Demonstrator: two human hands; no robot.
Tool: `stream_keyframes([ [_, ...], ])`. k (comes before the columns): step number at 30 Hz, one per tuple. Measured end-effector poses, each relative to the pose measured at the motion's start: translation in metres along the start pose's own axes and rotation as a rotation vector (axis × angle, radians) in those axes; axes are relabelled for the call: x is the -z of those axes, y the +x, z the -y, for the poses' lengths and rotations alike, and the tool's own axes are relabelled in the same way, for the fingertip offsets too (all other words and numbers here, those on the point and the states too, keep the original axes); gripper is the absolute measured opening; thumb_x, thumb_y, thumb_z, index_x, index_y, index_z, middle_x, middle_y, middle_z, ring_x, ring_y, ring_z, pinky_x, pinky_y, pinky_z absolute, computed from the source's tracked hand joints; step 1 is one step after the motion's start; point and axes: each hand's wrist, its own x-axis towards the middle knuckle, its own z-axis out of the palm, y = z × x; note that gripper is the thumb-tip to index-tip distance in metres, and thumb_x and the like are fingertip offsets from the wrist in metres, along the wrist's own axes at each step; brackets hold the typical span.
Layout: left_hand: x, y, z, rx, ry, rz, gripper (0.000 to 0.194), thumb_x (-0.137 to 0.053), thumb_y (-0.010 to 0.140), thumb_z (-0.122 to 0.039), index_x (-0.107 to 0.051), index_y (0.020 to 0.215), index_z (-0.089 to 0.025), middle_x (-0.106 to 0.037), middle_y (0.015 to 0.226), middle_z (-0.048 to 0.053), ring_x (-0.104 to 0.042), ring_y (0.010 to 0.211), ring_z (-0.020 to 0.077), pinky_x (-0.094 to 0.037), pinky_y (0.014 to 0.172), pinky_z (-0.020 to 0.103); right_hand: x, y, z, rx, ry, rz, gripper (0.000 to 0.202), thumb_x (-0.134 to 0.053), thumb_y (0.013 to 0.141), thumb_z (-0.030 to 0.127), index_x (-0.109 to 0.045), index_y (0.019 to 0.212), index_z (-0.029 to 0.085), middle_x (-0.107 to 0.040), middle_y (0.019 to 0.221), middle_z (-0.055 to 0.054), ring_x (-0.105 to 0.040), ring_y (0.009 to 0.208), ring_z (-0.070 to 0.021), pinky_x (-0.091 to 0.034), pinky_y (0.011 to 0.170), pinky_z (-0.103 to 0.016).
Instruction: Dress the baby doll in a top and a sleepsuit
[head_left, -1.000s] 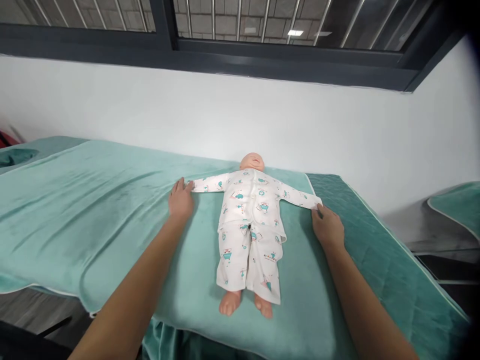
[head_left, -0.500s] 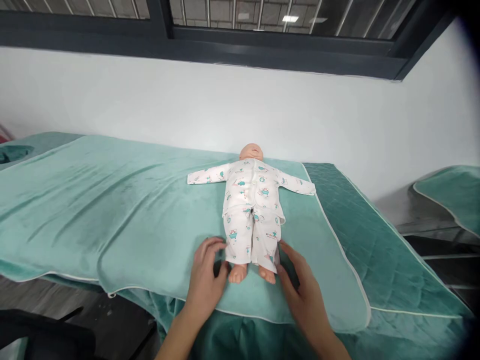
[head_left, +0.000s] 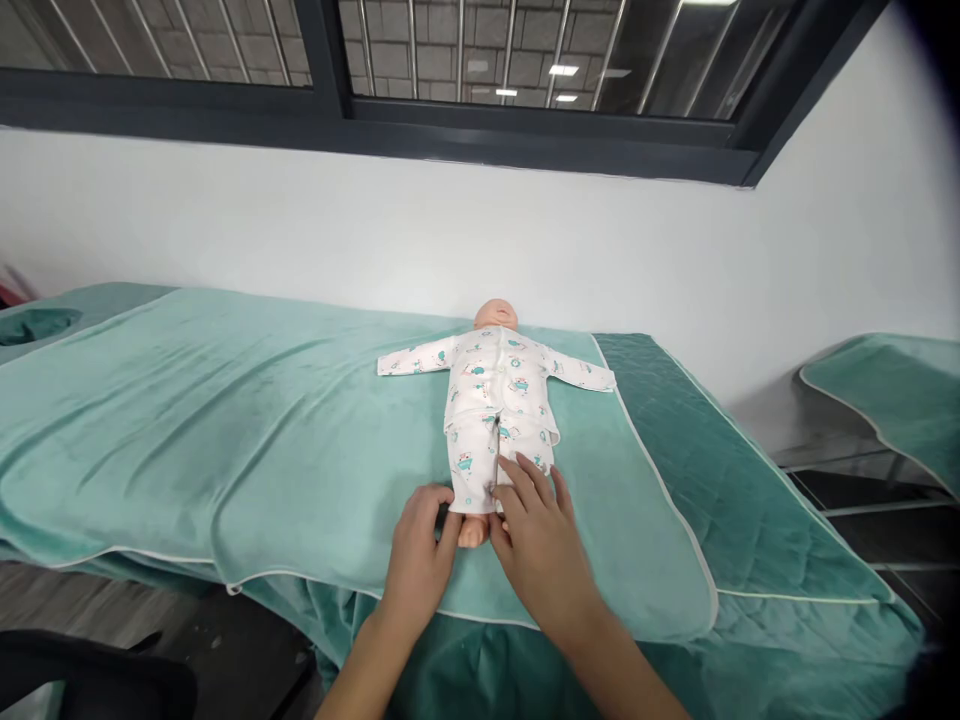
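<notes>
Pale green plush cloth [head_left: 300,440] covers most of the bed, running from the left to beneath a doll [head_left: 496,315] on its back, head towards the wall [head_left: 262,215]. Flat support probably keeps the doll steady, and its outstretched arms leave the sides of its printed top [head_left: 499,380] uncovered. The left hand [head_left: 451,508] is bent, thumb and forefinger close together at the outer cuff of the printed trousers [head_left: 471,455], just above a bare foot [head_left: 472,532]; whether cloth is pinched I cannot tell. The right hand [head_left: 496,510] has its fingers spread over the other leg, thumb and forefinger at the inner cuff; its hold is unclear too. Flanking one cuff this way seems to put both its edges within reach. Further right lies a darker quilted cover [head_left: 720,480].
</notes>
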Motion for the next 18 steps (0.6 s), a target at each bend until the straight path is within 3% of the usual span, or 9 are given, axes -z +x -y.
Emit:
stream_keyframes([
  [4, 0.011, -0.005, -0.007, -0.006, -0.036, 0.006, 0.012, -0.049, 0.095, -0.032, -0.059, 0.095, -0.027, -0.066, 0.094, 0.003, -0.062, 0.090, 0.0223, -0.048, 0.080, 0.036, 0.000, -0.001, 0.005, 0.004, 0.054, -0.063, 0.015, -0.050, 0.090, 0.014, -0.060, 0.093, 0.024, -0.061, 0.135, -0.004, -0.043, 0.136, -0.0278, -0.025, 0.116, -0.059],
  [8, 0.017, -0.013, 0.007, -0.092, 0.080, -0.050, 0.010, -0.049, 0.094, -0.025, -0.059, 0.096, -0.025, -0.063, 0.091, 0.003, -0.060, 0.089, 0.0211, -0.048, 0.080, 0.035, 0.007, -0.012, 0.007, 0.057, 0.113, -0.109, 0.012, -0.053, 0.088, 0.014, -0.059, 0.090, 0.024, -0.061, 0.132, -0.003, -0.044, 0.134, -0.0272, -0.024, 0.116, -0.058],
  [10, 0.014, -0.020, 0.018, -0.098, 0.126, -0.072, 0.012, -0.049, 0.093, -0.021, -0.058, 0.099, -0.023, -0.062, 0.093, 0.004, -0.059, 0.089, 0.0204, -0.048, 0.080, 0.035, 0.007, -0.022, 0.003, 0.060, 0.142, -0.116, 0.018, -0.050, 0.091, 0.013, -0.060, 0.099, 0.025, -0.058, 0.134, -0.004, -0.044, 0.134, -0.0265, -0.025, 0.116, -0.058],
  [12, 0.008, -0.027, 0.023, -0.114, 0.148, -0.119, 0.016, -0.049, 0.092, -0.017, -0.057, 0.106, -0.022, -0.060, 0.101, 0.006, -0.058, 0.097, 0.0205, -0.049, 0.084, 0.036, 0.005, -0.034, -0.007, 0.021, 0.196, -0.118, 0.032, -0.045, 0.093, 0.011, -0.057, 0.119, 0.027, -0.052, 0.140, -0.006, -0.042, 0.135, -0.0251, -0.030, 0.115, -0.055],
  [15, -0.001, -0.036, 0.011, -0.237, 0.175, -0.226, 0.026, -0.048, 0.091, -0.012, -0.055, 0.114, -0.022, -0.054, 0.118, 0.010, -0.053, 0.114, 0.0221, -0.048, 0.094, 0.040, -0.003, -0.051, -0.024, -0.128, 0.282, -0.172, 0.047, -0.042, 0.095, 0.012, -0.043, 0.139, 0.025, -0.047, 0.141, -0.011, -0.045, 0.132, -0.0239, -0.044, 0.106, -0.046],
  [18, -0.010, -0.034, -0.015, -0.371, 0.267, -0.182, 0.031, -0.052, 0.088, -0.009, -0.056, 0.116, -0.021, -0.048, 0.131, 0.012, -0.045, 0.128, 0.0264, -0.043, 0.104, 0.047, -0.013, -0.058, -0.035, -0.271, 0.304, -0.204, 0.039, -0.051, 0.092, 0.019, -0.046, 0.131, 0.022, -0.052, 0.130, -0.013, -0.051, 0.121, -0.0257, -0.049, 0.097, -0.044],
])
